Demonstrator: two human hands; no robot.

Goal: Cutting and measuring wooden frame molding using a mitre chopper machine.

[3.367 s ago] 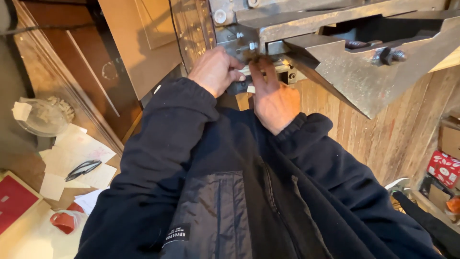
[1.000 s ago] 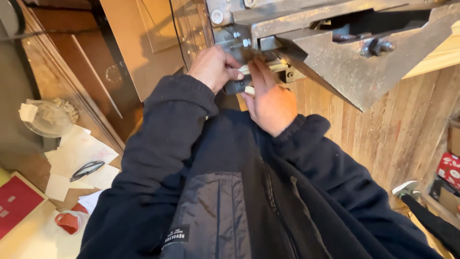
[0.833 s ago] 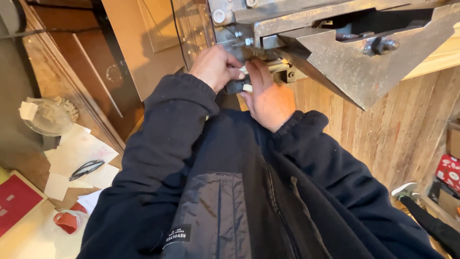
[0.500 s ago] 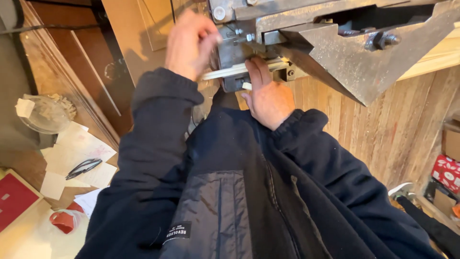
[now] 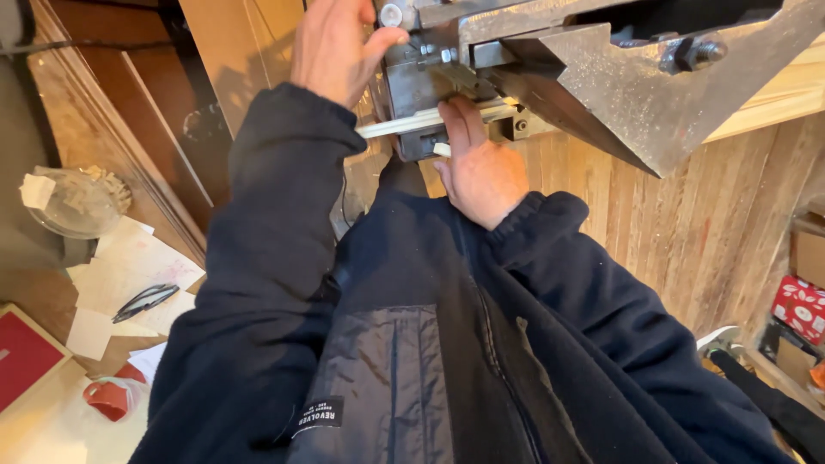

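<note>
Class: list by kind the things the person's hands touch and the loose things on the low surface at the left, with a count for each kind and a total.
Grey metal machine, left hand on it: 1
Pale flat strip, right hand at it: 1
Clear glass dish: 1
Red cup: 1
Dark glasses: 1
Red board: 1
Total: 6
</note>
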